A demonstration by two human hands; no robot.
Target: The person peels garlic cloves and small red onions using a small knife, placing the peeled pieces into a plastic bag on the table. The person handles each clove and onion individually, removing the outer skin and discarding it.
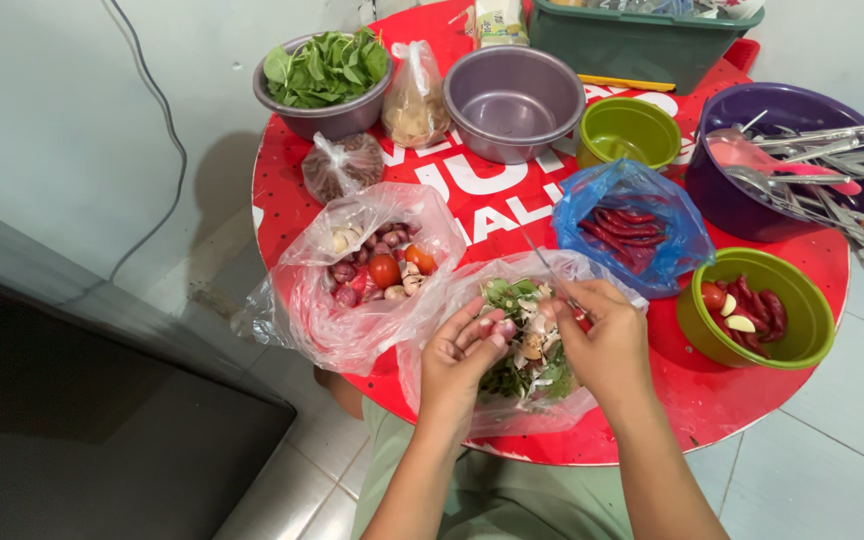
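Note:
My left hand (464, 352) pinches a small purple shallot (502, 327) over a clear plastic bag of peelings and green scraps (527, 372) at the near edge of the round red table (712, 400). Beside it, my right hand (602, 335) grips a thin knife (550, 272), its blade pointing up and away. The two hands are almost touching above the bag.
A clear bag of shallots, garlic and tomatoes (372, 270) lies left. A blue bag of red chillies (632, 225), a green bowl with chillies and garlic (752, 310), a purple bowl of utensils (802, 160), an empty grey bowl (512, 100) and a bowl of greens (324, 75) surround it.

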